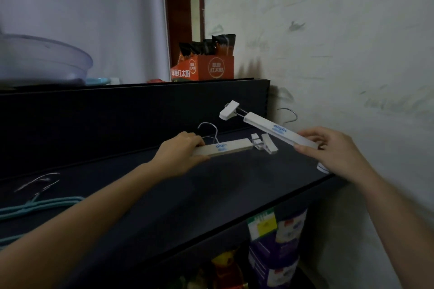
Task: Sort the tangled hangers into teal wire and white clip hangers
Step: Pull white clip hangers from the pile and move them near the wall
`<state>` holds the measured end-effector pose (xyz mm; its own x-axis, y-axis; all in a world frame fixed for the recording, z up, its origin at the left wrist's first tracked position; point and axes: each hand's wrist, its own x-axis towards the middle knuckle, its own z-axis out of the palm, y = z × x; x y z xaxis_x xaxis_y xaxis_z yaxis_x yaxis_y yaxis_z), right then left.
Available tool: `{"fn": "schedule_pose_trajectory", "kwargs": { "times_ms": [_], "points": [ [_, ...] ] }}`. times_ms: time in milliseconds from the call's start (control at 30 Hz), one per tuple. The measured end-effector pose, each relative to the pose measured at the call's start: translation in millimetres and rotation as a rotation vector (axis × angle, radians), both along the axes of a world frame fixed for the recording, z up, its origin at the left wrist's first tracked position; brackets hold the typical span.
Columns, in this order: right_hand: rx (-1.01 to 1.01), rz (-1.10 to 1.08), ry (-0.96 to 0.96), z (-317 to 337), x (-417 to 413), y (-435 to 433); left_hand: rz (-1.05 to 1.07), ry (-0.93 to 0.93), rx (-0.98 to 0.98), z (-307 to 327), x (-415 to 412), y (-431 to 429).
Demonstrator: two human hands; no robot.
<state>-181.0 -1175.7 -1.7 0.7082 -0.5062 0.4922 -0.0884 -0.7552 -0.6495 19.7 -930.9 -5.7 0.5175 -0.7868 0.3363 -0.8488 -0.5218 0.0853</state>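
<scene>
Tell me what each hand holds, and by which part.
Left hand: lying clip hanger, left end of bar. Right hand: raised clip hanger, right end of bar.

Premises: a private home, storage corner. Evidence — a dark shelf unit (211,185) stands against a scuffed painted wall (340,30), with a brown door frame (180,7) at the far end. On top are an orange snack box (211,69) holding packets and, far left, a plastic basin (42,58). The shelf carries teal wire hangers (35,204) and a white clip hanger (223,148). Packaged household goods (277,241) sit below, near right.
</scene>
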Motion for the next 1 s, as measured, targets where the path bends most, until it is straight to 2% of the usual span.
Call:
{"fn": "schedule_pose_trajectory", "kwargs": {
  "times_ms": [200,400,633,700,867,1000],
  "points": [
    [-0.035,0.107,0.008,14.3,48.3,-38.3,0.156,0.046,-0.086,-0.6,22.8,-43.6],
    [-0.063,0.184,0.041,14.6,98.3,-64.2,0.286,0.072,-0.004,-12.7,46.5,-78.9],
    [-0.124,0.291,0.195,9.0,154.6,-69.8,0.339,0.101,0.099,-12.3,57.6,-85.7],
    [-0.150,0.319,0.242,6.4,169.8,-68.4,0.355,0.075,0.114,-7.5,54.5,-75.7],
    [-0.149,0.424,0.368,-1.9,201.1,-61.1,0.404,-0.146,0.056,6.9,40.9,-31.9],
    [-0.200,0.457,0.491,-0.4,211.5,-55.2,0.472,-0.194,0.018,15.2,29.6,8.8]
  ]
}}
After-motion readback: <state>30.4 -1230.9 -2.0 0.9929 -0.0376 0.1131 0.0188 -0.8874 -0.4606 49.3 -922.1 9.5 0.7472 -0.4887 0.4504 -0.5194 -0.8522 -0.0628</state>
